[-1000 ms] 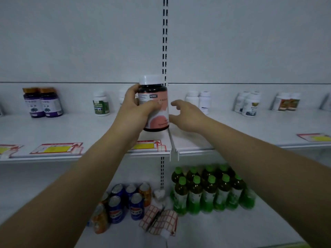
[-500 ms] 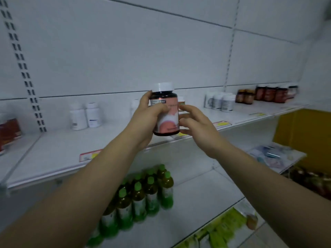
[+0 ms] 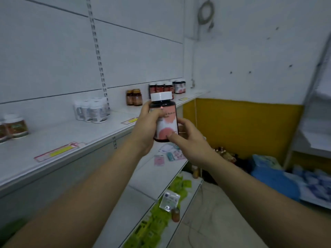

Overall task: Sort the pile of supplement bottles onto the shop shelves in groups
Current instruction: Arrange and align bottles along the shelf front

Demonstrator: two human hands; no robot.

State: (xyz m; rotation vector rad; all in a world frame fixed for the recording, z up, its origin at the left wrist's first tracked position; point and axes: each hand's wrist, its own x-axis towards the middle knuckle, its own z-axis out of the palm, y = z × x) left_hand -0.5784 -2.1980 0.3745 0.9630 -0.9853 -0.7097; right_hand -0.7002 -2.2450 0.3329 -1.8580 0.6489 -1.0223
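A dark bottle with a white cap and a pink-and-white label (image 3: pixel 165 120) is held upright in front of the upper shelf (image 3: pixel 86 140). My left hand (image 3: pixel 143 129) grips it from the left, thumb across the label. My right hand (image 3: pixel 188 138) holds its lower right side, thumb on the label. On the shelf stand groups: matching pink-label bottles (image 3: pixel 179 86) at the far end, dark red-label bottles (image 3: pixel 160 88), amber bottles (image 3: pixel 134 97), white bottles (image 3: pixel 92 110) and brown-label jars (image 3: pixel 15 127).
Price tags (image 3: pixel 57 152) lie along the shelf edge. Lower shelves carry small packets (image 3: pixel 168 155) and green sachets (image 3: pixel 155 217). A yellow wall panel (image 3: pixel 241 126), blue bags (image 3: pixel 272 174) and a pile of bottles (image 3: pixel 225 154) fill the right corner.
The view has swung right along the shelf toward the far end. The bottle stays in my left hand; my right hand has come from open beside it to holding its lower side.
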